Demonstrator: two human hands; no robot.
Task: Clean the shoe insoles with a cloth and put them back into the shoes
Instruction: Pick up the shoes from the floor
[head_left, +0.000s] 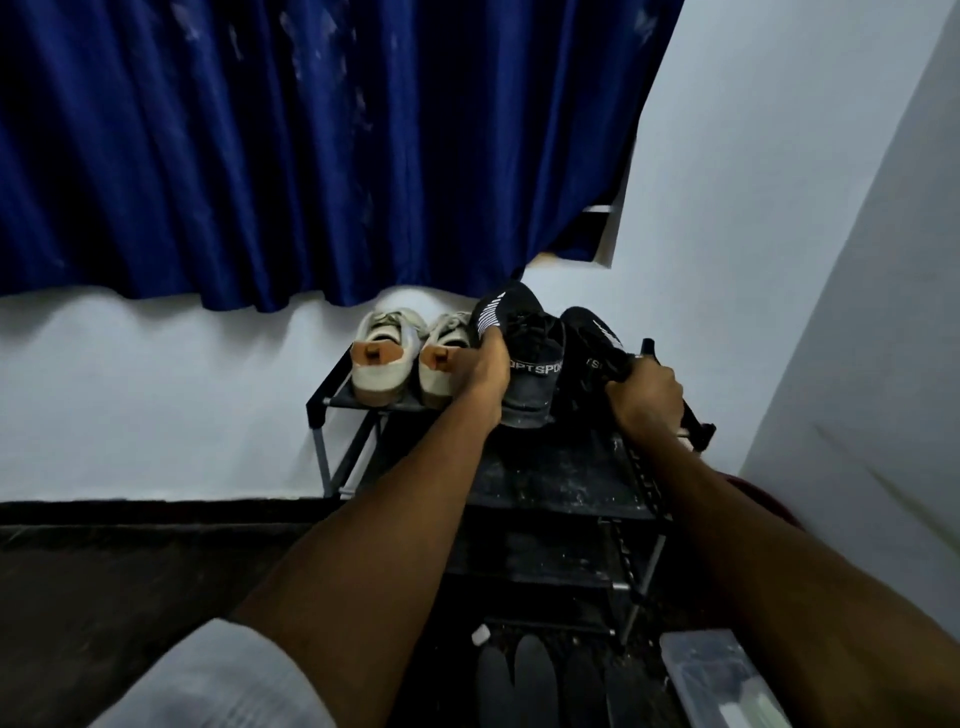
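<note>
Two black sneakers stand on the shoe rack (317, 410) top shelf, left hand (488, 369) gripping the left sneaker (530, 364), right hand (647, 397) the right sneaker (587, 332), likely fetching them; next, draw out the unseen insoles.

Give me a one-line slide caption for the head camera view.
Left hand and right hand each grip one of the black sneakers atop the shoe rack.

Head cam here: my left hand (485, 374) grips one black shoe (530, 395) on top of the shoe rack (324, 401), and my right hand (647, 397) grips the other black shoe (592, 332). White sneakers (384, 358) sit just beside them, under a blue curtain (311, 156).
</note>
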